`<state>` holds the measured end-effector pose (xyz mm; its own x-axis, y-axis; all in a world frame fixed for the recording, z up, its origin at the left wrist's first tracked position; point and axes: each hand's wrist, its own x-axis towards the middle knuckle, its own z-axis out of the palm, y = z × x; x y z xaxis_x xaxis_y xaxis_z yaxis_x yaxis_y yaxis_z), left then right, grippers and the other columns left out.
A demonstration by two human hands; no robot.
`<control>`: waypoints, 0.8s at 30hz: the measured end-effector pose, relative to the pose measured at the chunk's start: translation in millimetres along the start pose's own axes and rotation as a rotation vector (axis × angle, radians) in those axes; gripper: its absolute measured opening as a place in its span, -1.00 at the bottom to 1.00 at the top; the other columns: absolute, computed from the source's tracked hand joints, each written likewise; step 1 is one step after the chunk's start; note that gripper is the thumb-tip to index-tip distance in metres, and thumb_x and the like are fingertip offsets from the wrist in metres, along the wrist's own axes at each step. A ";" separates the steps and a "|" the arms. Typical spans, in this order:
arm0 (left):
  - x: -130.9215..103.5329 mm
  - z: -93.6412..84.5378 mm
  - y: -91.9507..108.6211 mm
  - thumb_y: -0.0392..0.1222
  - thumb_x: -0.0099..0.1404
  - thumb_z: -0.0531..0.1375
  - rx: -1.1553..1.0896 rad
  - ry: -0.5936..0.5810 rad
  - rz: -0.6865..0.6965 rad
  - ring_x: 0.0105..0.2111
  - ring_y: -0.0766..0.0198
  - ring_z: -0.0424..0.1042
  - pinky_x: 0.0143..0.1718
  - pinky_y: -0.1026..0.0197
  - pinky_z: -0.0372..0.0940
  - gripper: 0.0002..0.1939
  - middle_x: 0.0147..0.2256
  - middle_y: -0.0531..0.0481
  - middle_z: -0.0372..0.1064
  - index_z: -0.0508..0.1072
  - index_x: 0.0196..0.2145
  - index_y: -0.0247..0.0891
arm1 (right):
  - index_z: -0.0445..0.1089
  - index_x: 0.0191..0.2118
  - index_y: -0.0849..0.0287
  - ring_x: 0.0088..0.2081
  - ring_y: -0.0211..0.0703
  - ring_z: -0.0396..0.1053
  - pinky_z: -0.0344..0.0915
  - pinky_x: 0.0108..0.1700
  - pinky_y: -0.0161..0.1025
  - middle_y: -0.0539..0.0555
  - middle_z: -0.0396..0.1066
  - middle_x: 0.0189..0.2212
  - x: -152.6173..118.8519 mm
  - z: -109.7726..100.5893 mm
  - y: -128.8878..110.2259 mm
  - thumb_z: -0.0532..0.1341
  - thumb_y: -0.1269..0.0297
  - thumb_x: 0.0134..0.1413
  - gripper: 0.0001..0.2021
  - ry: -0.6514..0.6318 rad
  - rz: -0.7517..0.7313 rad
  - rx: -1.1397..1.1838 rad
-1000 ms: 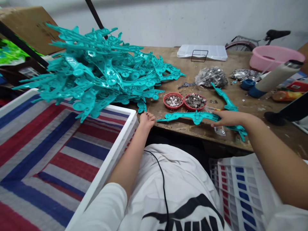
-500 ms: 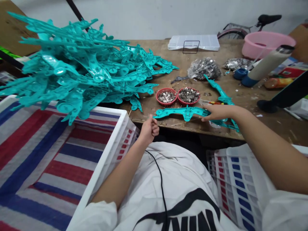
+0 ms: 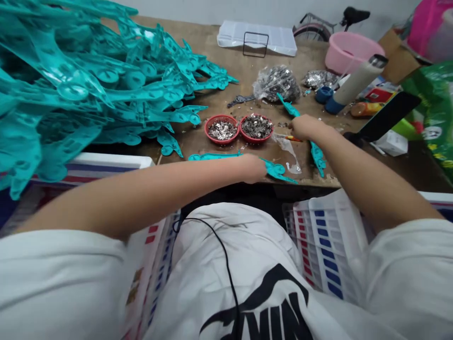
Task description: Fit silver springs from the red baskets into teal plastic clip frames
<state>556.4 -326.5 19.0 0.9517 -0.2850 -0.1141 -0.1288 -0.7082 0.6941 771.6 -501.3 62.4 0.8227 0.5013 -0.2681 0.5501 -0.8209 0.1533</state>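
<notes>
A long teal plastic piece (image 3: pixel 278 171) with rounded lobes lies along the table's front edge. My left hand (image 3: pixel 253 168) is closed around its middle, back of the hand up, with the fingertips hidden. Farther right, a second teal plastic piece (image 3: pixel 317 158) slants from back to front. My right hand (image 3: pixel 306 127) grips it near its middle, and that hand covers part of it. Between and beyond my hands stand two red baskets (image 3: pixel 221 140) of small silvery metal bits. A thin tool with an orange-yellow handle (image 3: pixel 290 138) lies beside my right hand.
A big heap of teal pieces (image 3: pixel 116 89) covers the table's left. Bags of metal bits (image 3: pixel 278 85), a flask (image 3: pixel 357 84), a pink basin (image 3: pixel 350 52) and a dark upright panel (image 3: pixel 387 115) stand at the back and right. White crates (image 3: pixel 318 241) flank my lap.
My left hand has come right, onto the front teal piece. My right hand has left that piece and moved back onto the slanting one. The view has shifted to the right.
</notes>
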 end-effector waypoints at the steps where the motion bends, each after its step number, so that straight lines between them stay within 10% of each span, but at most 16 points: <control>1: -8.6 -0.7 -16.4 -0.62 -0.06 0.48 0.099 -0.064 0.004 0.26 -0.60 0.61 0.26 -0.30 0.51 -0.65 0.02 -0.42 0.72 0.57 -0.47 -0.22 | 0.73 0.33 0.28 0.29 0.50 0.64 0.57 0.32 0.25 0.52 0.70 0.23 5.8 10.1 -0.7 0.37 0.32 0.36 -0.50 -0.036 0.031 -0.025; 4: -46.0 -10.3 -58.8 -0.58 -0.01 0.49 0.310 -0.185 0.020 0.60 -0.80 0.20 0.36 -0.49 0.43 -0.35 0.52 -0.43 0.46 0.75 0.02 -0.13 | 0.74 0.30 0.30 0.27 0.47 0.66 0.60 0.25 0.20 0.54 0.70 0.21 19.0 41.6 -5.1 0.34 0.36 0.38 -0.54 -0.063 0.037 -0.058; 7: -77.2 -20.9 -81.2 -0.53 0.12 0.47 0.293 -0.135 0.033 0.67 -0.73 0.08 0.43 -0.52 0.34 -0.33 0.56 -0.42 0.40 0.71 0.17 -0.10 | 0.76 0.21 0.33 0.20 0.47 0.67 0.61 0.21 0.22 0.52 0.72 0.09 24.1 56.6 -5.1 0.33 0.31 0.43 -0.62 -0.047 0.017 -0.068; 13: -71.0 -37.7 -87.5 -0.34 0.31 0.48 0.106 -0.060 0.151 0.37 -0.40 0.49 0.35 -0.16 0.39 -0.78 0.09 -0.31 0.60 0.62 -0.12 -0.17 | 0.74 0.17 0.43 0.19 0.40 0.63 0.52 0.30 0.21 0.51 0.71 0.10 -10.5 6.2 -6.2 0.34 0.41 0.45 -0.67 -0.051 0.086 0.074; 17: -41.6 -40.2 -93.0 -0.26 0.33 0.51 -0.060 0.097 0.133 0.31 -0.34 0.48 0.32 -0.07 0.39 -0.80 -0.01 -0.27 0.54 0.56 -0.22 -0.20 | 0.75 0.20 0.21 0.02 0.17 0.65 0.51 0.16 0.00 0.26 0.78 -0.01 -57.8 -27.1 -35.1 0.29 0.35 0.50 -0.67 0.048 -0.173 0.165; 24: -34.7 -14.8 -101.1 -0.37 0.33 0.47 -0.198 0.212 0.019 0.13 -0.26 0.49 0.16 0.01 0.37 -0.73 -0.26 -0.15 0.33 0.46 -0.42 -0.26 | 0.82 0.12 -0.01 -0.11 0.14 0.63 0.41 -0.06 -0.09 0.13 0.77 -0.17 -79.3 22.0 -87.3 0.32 0.25 0.44 -0.68 -0.043 -0.587 0.223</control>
<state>540.6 -235.5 -36.7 0.9893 -0.1409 0.0368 -0.1101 -0.5582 0.8224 655.1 -475.4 49.4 0.3839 0.8779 -0.2861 0.8613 -0.4522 -0.2318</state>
